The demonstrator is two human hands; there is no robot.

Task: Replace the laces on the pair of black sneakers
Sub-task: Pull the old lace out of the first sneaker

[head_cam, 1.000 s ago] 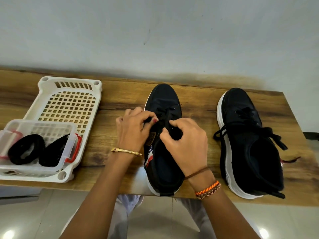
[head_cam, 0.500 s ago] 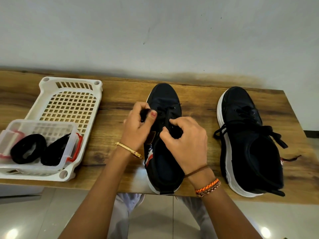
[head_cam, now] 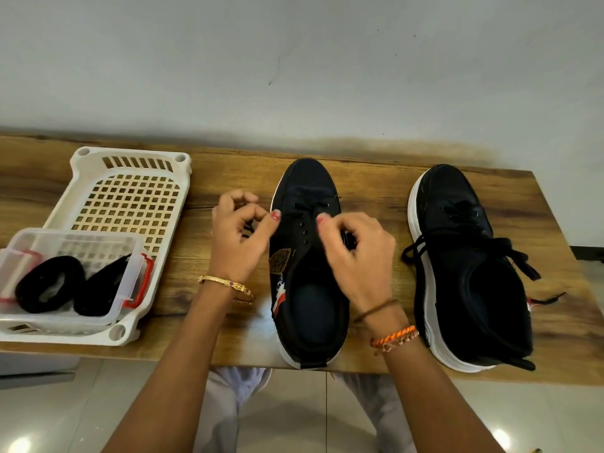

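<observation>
Two black sneakers with white soles stand on the wooden table (head_cam: 376,178), toes toward the wall. The middle sneaker (head_cam: 307,181) has a black lace (head_cam: 305,209) only through its lowest eyelets. My left hand (head_cam: 238,233) is just left of that shoe, its curled fingers pinching one dark lace end. Over the shoe's right side, my right hand (head_cam: 359,253) has its fingers curled round the other lace end. The right sneaker (head_cam: 474,289) is fully laced, its black lace (head_cam: 421,246) loose and untied.
At the left, a white perforated basket (head_cam: 130,197) holds a clear box (head_cam: 137,256) with red clips. Two coiled black laces (head_cam: 49,284) lie inside the box. The wall runs right behind the table, and the table's near edge is at my knees.
My left hand has moved left, off the middle sneaker, drawing the lace end out with it. My right hand has shifted slightly right over the shoe.
</observation>
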